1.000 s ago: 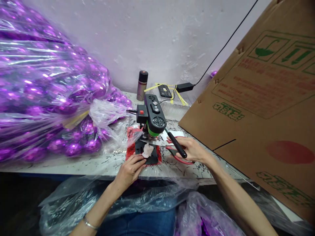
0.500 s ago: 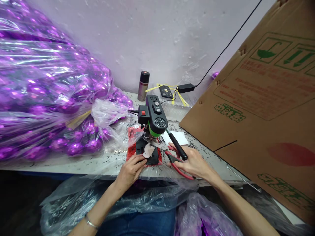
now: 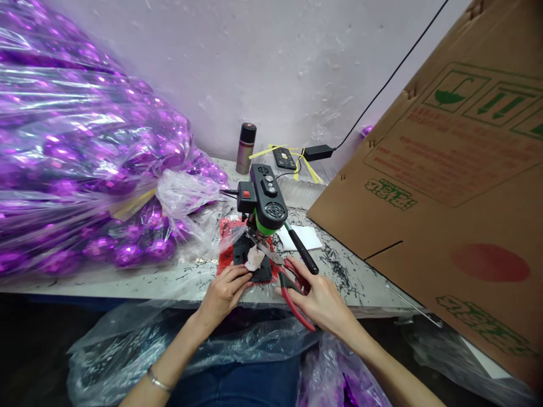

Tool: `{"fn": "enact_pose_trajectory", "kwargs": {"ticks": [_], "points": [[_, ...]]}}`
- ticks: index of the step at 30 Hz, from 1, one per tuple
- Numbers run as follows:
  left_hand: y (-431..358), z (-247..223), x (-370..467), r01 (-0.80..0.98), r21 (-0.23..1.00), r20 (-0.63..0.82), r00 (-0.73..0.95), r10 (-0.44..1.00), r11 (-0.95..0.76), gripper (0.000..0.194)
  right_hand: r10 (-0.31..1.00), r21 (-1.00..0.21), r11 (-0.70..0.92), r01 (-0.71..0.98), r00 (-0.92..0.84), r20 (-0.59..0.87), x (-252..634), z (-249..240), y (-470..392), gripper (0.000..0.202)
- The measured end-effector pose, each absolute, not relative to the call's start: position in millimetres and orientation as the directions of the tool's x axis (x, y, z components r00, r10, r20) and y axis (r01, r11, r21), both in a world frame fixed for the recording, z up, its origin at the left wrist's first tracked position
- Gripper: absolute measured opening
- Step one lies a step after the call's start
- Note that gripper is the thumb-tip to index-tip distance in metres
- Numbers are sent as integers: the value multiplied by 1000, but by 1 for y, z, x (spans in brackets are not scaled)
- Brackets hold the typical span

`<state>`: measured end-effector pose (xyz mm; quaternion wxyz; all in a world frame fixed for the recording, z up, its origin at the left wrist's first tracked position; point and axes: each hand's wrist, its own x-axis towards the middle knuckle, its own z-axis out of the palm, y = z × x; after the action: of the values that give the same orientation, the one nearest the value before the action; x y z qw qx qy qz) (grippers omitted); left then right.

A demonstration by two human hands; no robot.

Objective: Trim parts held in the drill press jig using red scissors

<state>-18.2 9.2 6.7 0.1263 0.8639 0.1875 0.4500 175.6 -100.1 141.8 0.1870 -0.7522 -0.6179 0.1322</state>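
Observation:
My left hand (image 3: 226,289) is closed, its fingertips pinching the lower edge of a small crumpled white piece (image 3: 254,258); I cannot tell whether it is paper or cloth. That piece lies over the black base (image 3: 240,249) of a small bench drill press (image 3: 268,195). In my right hand (image 3: 321,297) are scissors (image 3: 292,297) with red and black handles, the fingers in and around the loops. Their blades point up and left, reaching beside the white piece and under the drill head. Where the blade tips end is hard to make out.
A red mat (image 3: 224,263) lies beneath the base. The black lever (image 3: 302,249) juts out above my right hand. Clear bags of shiny purple balls (image 3: 127,249) fill the left; a large cardboard box (image 3: 424,226) leans on the right. A spray can (image 3: 246,148) stands behind. Black shavings (image 3: 343,271) litter the table.
My right hand has moved left with the scissors, bringing the blades closer to the white piece. My left hand stays on that piece, nearly unmoved.

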Motion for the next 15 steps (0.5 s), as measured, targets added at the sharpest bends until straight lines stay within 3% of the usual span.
{"fn": "enact_pose_trajectory", "kwargs": {"ticks": [4,6,15], "points": [[9,7,-18,211,384,735,519,436,-899,16,1000,-290,-5,957,-1,-20,216,133,-99,53],[9,8,-18,203,379,745,511,428,-903,16,1000,-240,-5,971,2,-11,238,129,-99,52],[8,9,-18,212,373,751,502,428,-903,16,993,-204,110,973,-99,61,249,137,-90,52]]}}
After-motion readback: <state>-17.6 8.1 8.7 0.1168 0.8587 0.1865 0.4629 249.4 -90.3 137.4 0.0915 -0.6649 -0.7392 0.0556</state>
